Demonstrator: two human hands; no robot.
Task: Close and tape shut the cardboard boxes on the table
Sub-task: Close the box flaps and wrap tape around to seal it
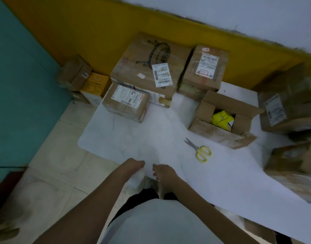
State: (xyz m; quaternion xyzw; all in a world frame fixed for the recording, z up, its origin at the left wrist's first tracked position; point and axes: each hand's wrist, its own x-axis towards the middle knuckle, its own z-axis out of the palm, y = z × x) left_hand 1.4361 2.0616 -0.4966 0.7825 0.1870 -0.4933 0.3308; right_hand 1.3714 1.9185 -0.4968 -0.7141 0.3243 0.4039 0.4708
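Two hands at the near edge of the table (116, 138), left hand (133, 165) and right hand (162, 172) close together, curled; impossible to tell whether gripping anything. Farther back right, open box (214, 132), flaps up, near yellow scissors (202, 152); closed boxes (144, 67) behind.

An open box (227, 103) (flaps up) sits near scissors (198, 150).

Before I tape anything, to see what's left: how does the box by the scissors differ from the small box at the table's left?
The open box has flaps up, a yellow packet inside; the small box is closed. The small box has a white label on top; the open box shows none. Both are brown cardboard.
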